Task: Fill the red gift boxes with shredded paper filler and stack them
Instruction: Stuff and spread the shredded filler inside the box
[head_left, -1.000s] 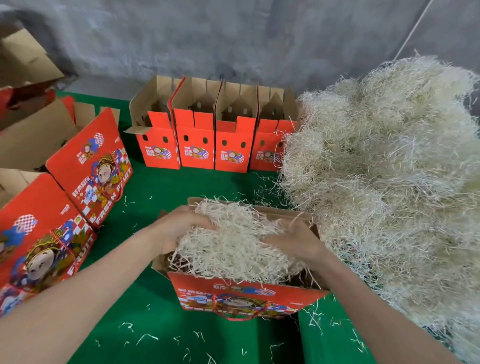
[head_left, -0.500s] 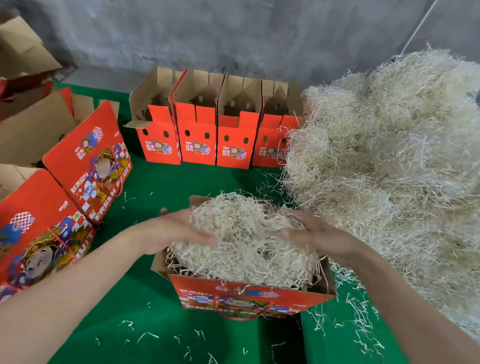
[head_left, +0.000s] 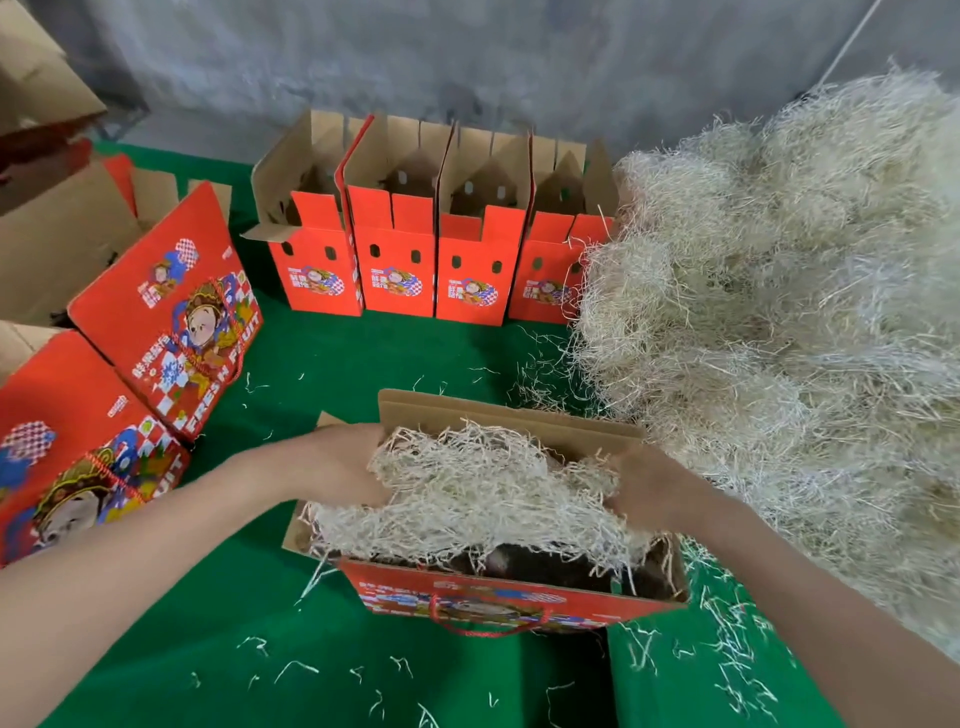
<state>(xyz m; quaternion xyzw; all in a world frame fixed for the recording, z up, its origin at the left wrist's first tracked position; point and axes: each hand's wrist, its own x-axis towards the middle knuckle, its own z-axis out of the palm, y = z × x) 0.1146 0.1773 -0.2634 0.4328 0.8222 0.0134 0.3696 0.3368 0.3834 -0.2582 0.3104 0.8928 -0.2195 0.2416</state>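
An open red gift box (head_left: 519, 597) with a red cord handle stands on the green table just in front of me. A clump of pale shredded paper filler (head_left: 483, 493) sits in its mouth, bulging above the rim. My left hand (head_left: 337, 467) grips the clump's left side and my right hand (head_left: 649, 488) grips its right side. The fingertips of both hands are buried in the strands. A large heap of the same filler (head_left: 779, 312) fills the right side of the table.
A row of several empty red boxes (head_left: 395, 270) with raised flaps stands at the back. Two closed red boxes (head_left: 171, 312) (head_left: 67, 441) lean at the left in front of brown cartons (head_left: 52, 234). Loose strands litter the green cloth (head_left: 311, 364).
Both hands have pushed the clump lower into the box, and it now lies flatter. The box's back flap shows more.
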